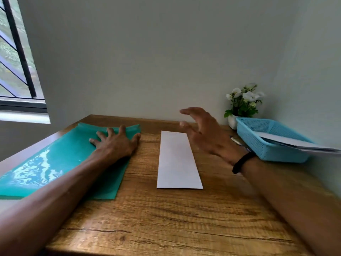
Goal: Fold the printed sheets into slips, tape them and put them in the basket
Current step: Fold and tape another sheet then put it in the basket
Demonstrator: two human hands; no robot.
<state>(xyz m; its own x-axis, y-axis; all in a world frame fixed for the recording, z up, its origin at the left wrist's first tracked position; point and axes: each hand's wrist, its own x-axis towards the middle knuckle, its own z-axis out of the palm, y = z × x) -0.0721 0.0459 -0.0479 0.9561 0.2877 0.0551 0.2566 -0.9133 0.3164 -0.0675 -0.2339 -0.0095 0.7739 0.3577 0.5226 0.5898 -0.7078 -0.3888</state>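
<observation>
A long white folded paper slip (178, 160) lies flat on the wooden table (166, 218), running away from me at the centre. My left hand (115, 143) rests palm down with fingers spread on a shiny green plastic folder (55, 163) at the left. My right hand (204, 132) hovers above the table just right of the slip's far end, fingers apart and holding nothing. A blue plastic basket (267, 150) stands at the right, with folded white papers (295, 143) lying in it and sticking out past its right rim.
A small white pot of white flowers (241, 104) stands behind the basket near the wall. A pen-like object (238, 141) lies between my right hand and the basket. A window is at the far left. A black band circles my right wrist.
</observation>
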